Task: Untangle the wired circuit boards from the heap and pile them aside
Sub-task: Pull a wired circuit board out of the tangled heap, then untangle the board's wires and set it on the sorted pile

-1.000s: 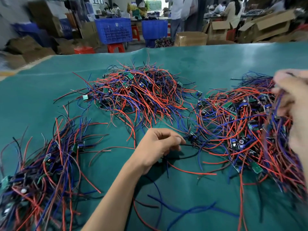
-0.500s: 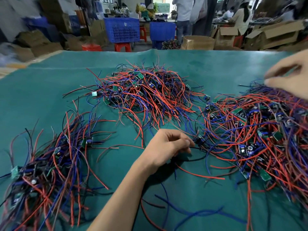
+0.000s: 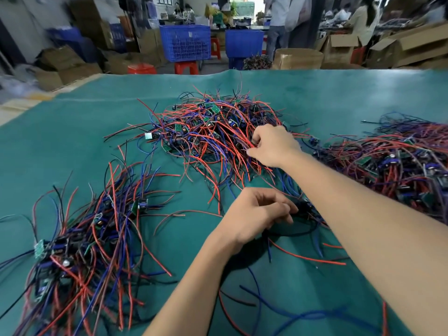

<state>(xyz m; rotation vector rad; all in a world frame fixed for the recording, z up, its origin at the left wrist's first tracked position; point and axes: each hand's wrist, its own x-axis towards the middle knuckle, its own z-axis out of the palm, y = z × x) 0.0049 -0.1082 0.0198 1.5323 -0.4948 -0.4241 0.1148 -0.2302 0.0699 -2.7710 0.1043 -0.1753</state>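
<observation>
Three tangles of red, blue and black wires with small green circuit boards lie on the green table mat [image 3: 72,141]. The middle heap [image 3: 208,127] is at the centre back, a second heap [image 3: 397,161] at the right, and a looser pile [image 3: 80,241] at the near left. My right hand [image 3: 271,146] reaches across to the middle heap's right edge and pinches a bunch of red wires. My left hand [image 3: 257,214], fingers curled, pinches dark wires beside a small wired board [image 3: 304,206] that my right forearm partly hides.
Loose red, blue and black wires [image 3: 286,309] trail over the mat near me. Beyond the table's far edge stand blue crates [image 3: 185,42], red stools [image 3: 186,67], cardboard boxes [image 3: 298,58] and people at other benches.
My right hand left the right heap, swung left across the table and now pinches red wires at the middle heap. My left hand stayed in place on its wires.
</observation>
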